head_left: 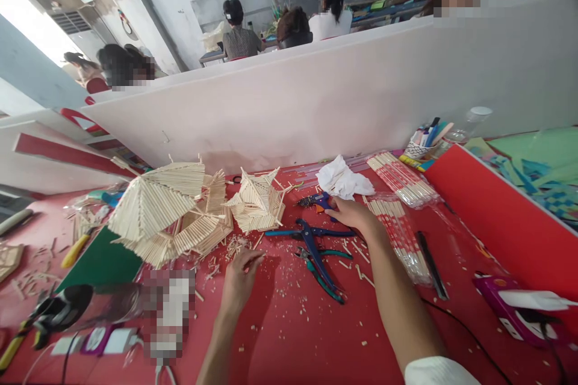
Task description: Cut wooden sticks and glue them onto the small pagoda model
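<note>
From here I judge the stick models (pixel 255 204) beyond the pinched left hand (pixel 241 274), contents unclear, largely built, packed sticks (pixel 400 234) remaining, while the right hand (pixel 352 215) curls at a glue gun (pixel 321 200), though whether gripping I can't tell.

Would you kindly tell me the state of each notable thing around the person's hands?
Bare left hand: fingertips drawn together, contents unclear.
Bare right hand: at the blue-orange hand tool, grip unclear.
Long dark-blue tool: lying, handles spread.
Green-handled metal pliers: lying, handles spread.
Thin white sheet: crumpled.
Clear plastic stick packet: lying flat.
White patterned cup: upright, holding pens.
</note>
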Available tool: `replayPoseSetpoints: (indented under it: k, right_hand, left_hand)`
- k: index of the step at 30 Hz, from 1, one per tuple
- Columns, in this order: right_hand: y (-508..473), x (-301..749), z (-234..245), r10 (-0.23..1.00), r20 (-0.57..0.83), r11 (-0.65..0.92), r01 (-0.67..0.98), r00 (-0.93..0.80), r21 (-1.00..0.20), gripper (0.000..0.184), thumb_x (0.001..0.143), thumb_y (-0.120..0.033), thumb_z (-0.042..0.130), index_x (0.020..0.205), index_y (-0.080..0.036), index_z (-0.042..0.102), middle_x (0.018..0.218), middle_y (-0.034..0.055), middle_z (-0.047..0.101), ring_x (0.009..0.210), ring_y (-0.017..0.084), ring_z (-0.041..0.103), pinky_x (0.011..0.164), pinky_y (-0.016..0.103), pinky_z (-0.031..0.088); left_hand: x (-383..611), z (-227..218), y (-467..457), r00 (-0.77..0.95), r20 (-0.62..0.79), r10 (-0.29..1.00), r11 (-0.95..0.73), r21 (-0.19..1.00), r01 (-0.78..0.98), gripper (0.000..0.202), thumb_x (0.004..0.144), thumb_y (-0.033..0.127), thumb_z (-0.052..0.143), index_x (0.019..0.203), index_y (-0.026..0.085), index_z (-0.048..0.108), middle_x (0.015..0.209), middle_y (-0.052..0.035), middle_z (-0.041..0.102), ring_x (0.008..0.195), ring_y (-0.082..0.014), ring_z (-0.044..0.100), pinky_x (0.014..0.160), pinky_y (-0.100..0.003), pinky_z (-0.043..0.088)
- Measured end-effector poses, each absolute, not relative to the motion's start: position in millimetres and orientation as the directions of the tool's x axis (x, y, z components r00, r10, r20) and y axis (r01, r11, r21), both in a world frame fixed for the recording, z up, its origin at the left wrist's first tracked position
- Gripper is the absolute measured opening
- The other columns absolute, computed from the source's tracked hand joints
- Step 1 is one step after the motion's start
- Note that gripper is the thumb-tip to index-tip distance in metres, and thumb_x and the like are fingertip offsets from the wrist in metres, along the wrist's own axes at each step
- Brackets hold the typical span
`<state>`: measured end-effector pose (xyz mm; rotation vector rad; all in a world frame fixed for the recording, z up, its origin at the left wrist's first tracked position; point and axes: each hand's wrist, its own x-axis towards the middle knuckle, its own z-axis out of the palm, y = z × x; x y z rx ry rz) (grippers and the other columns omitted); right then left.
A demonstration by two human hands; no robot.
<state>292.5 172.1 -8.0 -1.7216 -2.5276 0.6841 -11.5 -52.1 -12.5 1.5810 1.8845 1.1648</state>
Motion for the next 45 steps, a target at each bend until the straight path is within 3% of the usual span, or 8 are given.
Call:
replayPoseSetpoints:
  k: [4,10,18,22,26,29,36,45]
  right_hand:
    - [166,296,13,0.88,-0.252,0.312,0.891,-0.402,-0.33,0.035,0.1,-0.045,0.052,0.119,-0.019,0.063,0.116,0.0168,0.073,0.102,0.032,0.07,0.078,0.035,0.046]
    - [132,289,66,0.729,-0.242,0.425,0.701,-0.64,-0.572,0.02,0.094,-0.042,0.061,0.104,-0.025,0.067,0.095,0.0043,0.075,0.082,0.021,0.069,0.068,0.028,0.044]
    - [47,228,69,0.585,0.065,0.491,0.29,-0.809,-0.822,0.02,0.09,-0.027,0.066,0.109,-0.028,0.07,0.101,0.0016,0.076,0.086,0.021,0.07,0.075,0.029,0.048]
    - [18,194,38,0.703,0.178,0.431,0.213,-0.689,-0.877,0.01,0.094,-0.03,0.061,0.096,-0.025,0.07,0.096,0.0036,0.076,0.086,0.022,0.071,0.078,0.031,0.05]
    - [9,167,8,0.837,0.244,0.345,0.125,-0.49,-0.93,0.015,0.095,-0.036,0.057,0.096,-0.024,0.066,0.094,0.0049,0.074,0.087,0.022,0.07,0.08,0.033,0.052]
    - [13,154,-12,0.879,0.221,0.268,0.054,-0.423,-0.962,0.02,0.093,-0.043,0.057,0.096,-0.024,0.064,0.094,0.005,0.073,0.079,0.021,0.067,0.072,0.032,0.053]
    - [22,142,-44,0.917,0.094,0.024,-0.182,-0.387,-0.983,0.032,0.076,-0.05,0.075,0.085,-0.021,0.064,0.08,0.0033,0.069,0.073,0.02,0.066,0.066,0.031,0.053]
    - [15,147,-41,0.927,0.12,0.075,-0.137,-0.355,-0.988,0.028,0.076,-0.047,0.076,0.081,-0.021,0.069,0.077,0.0032,0.071,0.07,0.02,0.064,0.067,0.032,0.051]
  left_hand:
    - [-4,-5,-58,-0.311,0.152,0.938,0.051,0.828,0.558,0.021,0.089,0.039,0.067,0.089,0.021,0.077,0.087,-0.0062,0.077,0.078,-0.0189,0.07,0.066,-0.026,0.054]
    - [8,1,-66,-0.358,0.119,0.926,0.079,0.867,0.492,0.025,0.089,0.043,0.067,0.088,0.019,0.075,0.086,-0.0063,0.076,0.077,-0.0188,0.071,0.071,-0.027,0.057]
    - [20,10,-65,-0.296,0.223,0.929,-0.055,0.873,0.485,0.024,0.089,0.041,0.066,0.086,0.018,0.073,0.083,-0.0059,0.074,0.078,-0.0185,0.069,0.073,-0.028,0.056]
    - [11,6,-58,-0.222,0.256,0.941,-0.114,0.856,0.504,0.022,0.091,0.038,0.063,0.088,0.018,0.072,0.086,-0.0062,0.073,0.079,-0.0184,0.068,0.075,-0.029,0.055]
    - [-5,-4,-41,-0.113,0.346,0.932,-0.213,0.772,0.599,0.019,0.093,0.035,0.06,0.093,0.019,0.071,0.091,-0.0065,0.074,0.083,-0.0185,0.068,0.078,-0.03,0.054]
    - [-13,-12,-30,-0.011,0.418,0.908,-0.307,0.683,0.663,0.019,0.095,0.032,0.056,0.094,0.02,0.071,0.091,-0.0066,0.073,0.085,-0.0193,0.068,0.081,-0.033,0.054]
    - [-17,-24,-31,0.015,0.548,0.837,-0.386,0.57,0.725,0.019,0.097,0.028,0.055,0.094,0.019,0.072,0.094,-0.0099,0.071,0.091,-0.0196,0.067,0.086,-0.033,0.054]
    - [-17,-32,-38,0.08,0.495,0.865,-0.406,0.597,0.692,0.02,0.098,0.027,0.053,0.1,0.019,0.071,0.095,-0.0076,0.074,0.09,-0.019,0.069,0.085,-0.034,0.055]
